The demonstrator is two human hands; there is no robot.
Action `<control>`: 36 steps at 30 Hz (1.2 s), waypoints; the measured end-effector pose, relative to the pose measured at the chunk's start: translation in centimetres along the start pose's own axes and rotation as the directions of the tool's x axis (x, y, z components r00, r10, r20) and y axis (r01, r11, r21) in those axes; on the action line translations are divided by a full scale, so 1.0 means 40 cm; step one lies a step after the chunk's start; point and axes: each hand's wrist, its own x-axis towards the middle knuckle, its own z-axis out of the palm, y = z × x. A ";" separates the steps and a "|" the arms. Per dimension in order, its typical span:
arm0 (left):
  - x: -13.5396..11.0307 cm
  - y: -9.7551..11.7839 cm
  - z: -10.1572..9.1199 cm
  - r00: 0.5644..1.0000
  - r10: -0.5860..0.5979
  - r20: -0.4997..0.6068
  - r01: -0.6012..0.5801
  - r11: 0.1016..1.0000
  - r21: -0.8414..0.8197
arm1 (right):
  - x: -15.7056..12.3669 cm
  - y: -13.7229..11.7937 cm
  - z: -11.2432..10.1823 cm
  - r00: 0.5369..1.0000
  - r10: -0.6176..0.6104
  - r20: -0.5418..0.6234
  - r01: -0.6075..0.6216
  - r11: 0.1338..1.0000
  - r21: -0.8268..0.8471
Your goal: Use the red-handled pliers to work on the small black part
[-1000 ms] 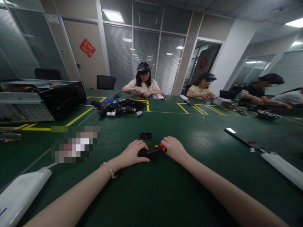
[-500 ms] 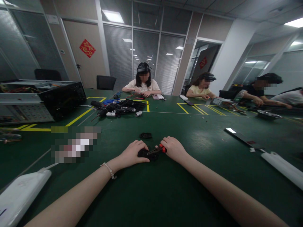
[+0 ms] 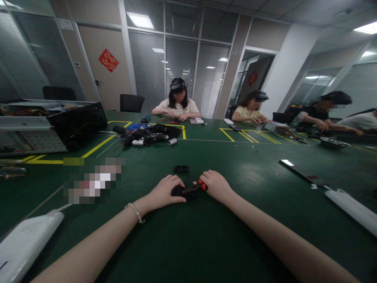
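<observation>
My left hand (image 3: 166, 190) is closed on a small black plastic part (image 3: 177, 191), steadying it on the green table. Red-handled pliers (image 3: 202, 184) are gripped in my right hand (image 3: 217, 185). Their dark metal jaws point left and reach onto the black part; whether they pinch anything is too small to tell. Just beyond my hands lies a second black plastic piece (image 3: 181, 169), apart from both.
On the left stand an open computer case (image 3: 79, 122) and a white object (image 3: 32, 243). A tangle of black tools and cables (image 3: 147, 133) lies further back. To the right are a phone (image 3: 297, 171) and a white power bank-like bar (image 3: 350, 208). Several people sit across the table.
</observation>
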 end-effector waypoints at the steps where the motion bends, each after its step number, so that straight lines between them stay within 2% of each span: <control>1: 0.000 0.000 0.001 1.000 0.001 0.002 -0.001 1.000 -0.001 | 0.000 0.000 0.001 1.000 0.003 0.000 -0.003 1.000 -0.003; 21: 0.005 -0.001 0.003 0.999 0.036 -0.014 -0.035 0.999 0.025 | 0.000 0.000 0.007 1.000 0.012 0.001 -0.012 1.000 -0.028; 30: 0.000 0.005 -0.001 1.000 0.011 -0.003 -0.011 1.000 0.009 | 0.001 -0.001 0.012 1.000 -0.008 -0.025 0.008 1.000 -0.003; 36: 0.003 -0.003 0.004 1.000 0.017 -0.005 -0.017 1.000 0.014 | 0.001 -0.003 0.005 1.000 0.010 0.008 -0.010 1.000 -0.022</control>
